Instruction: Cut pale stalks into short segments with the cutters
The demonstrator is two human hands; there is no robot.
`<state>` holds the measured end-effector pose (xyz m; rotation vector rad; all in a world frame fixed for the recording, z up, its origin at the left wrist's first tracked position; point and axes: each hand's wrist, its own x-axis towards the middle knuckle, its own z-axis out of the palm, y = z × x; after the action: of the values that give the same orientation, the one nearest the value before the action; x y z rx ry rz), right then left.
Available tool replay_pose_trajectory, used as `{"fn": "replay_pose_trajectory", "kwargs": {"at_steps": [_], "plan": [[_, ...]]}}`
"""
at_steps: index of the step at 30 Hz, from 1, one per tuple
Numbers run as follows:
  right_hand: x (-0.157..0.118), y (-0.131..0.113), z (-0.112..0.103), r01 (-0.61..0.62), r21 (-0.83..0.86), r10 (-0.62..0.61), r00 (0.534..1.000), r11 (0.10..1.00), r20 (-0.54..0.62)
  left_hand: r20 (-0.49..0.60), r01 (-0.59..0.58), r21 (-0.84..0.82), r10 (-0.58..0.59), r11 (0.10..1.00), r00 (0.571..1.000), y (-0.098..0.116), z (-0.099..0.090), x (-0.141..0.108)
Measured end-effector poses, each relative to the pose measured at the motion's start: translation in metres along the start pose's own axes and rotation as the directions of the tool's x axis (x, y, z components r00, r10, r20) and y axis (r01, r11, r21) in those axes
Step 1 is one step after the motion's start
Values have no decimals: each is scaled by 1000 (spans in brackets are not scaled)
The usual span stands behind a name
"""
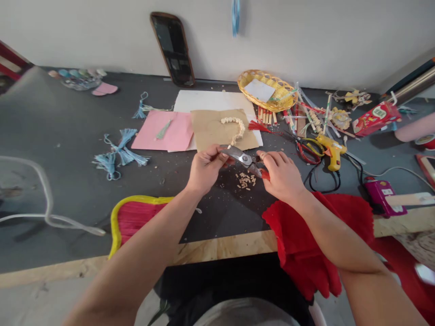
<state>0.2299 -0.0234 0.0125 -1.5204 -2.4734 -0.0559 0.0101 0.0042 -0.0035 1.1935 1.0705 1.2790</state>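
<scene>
My right hand (280, 174) is closed round the red handle of metal cutters (245, 159), whose jaws point left. My left hand (209, 167) is pinched at the tip of the jaws; whatever is between its fingers is too small to make out. Just beyond the jaws, a curved string of small cream pieces (240, 129) lies on a brown sheet (207, 129). Under the cutters, several short pale bits (246, 181) are scattered on the dark table (170, 181).
A wicker basket (283, 107), scissors (307, 151) and a yellow glue gun (335, 151) lie right. Blue tassels (125, 147) and pink paper (149, 131) are left. A phone (173, 50) leans on the wall. Red cloth (306, 235) hangs over the front edge.
</scene>
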Motion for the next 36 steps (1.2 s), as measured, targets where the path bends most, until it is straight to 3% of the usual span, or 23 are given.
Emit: {"fn": "replay_pose_trajectory", "kwargs": {"at_steps": [10, 19, 29, 36], "plan": [[3, 7, 6, 15, 79, -9, 998, 997, -69, 48, -16, 58, 14, 998, 999, 6, -1, 0], [3, 9, 2, -11, 11, 12, 999, 1000, -35, 66, 17, 25, -18, 1000, 998, 3, -1, -3], [6, 13, -2, 7, 35, -8, 1000, 999, 25, 113, 113, -31, -109, 993, 988, 9, -3, -3], [6, 22, -2, 46, 84, -50, 997, 995, 53, 261, 317, -137, -275, 938, 925, 13, -9, 0]]}}
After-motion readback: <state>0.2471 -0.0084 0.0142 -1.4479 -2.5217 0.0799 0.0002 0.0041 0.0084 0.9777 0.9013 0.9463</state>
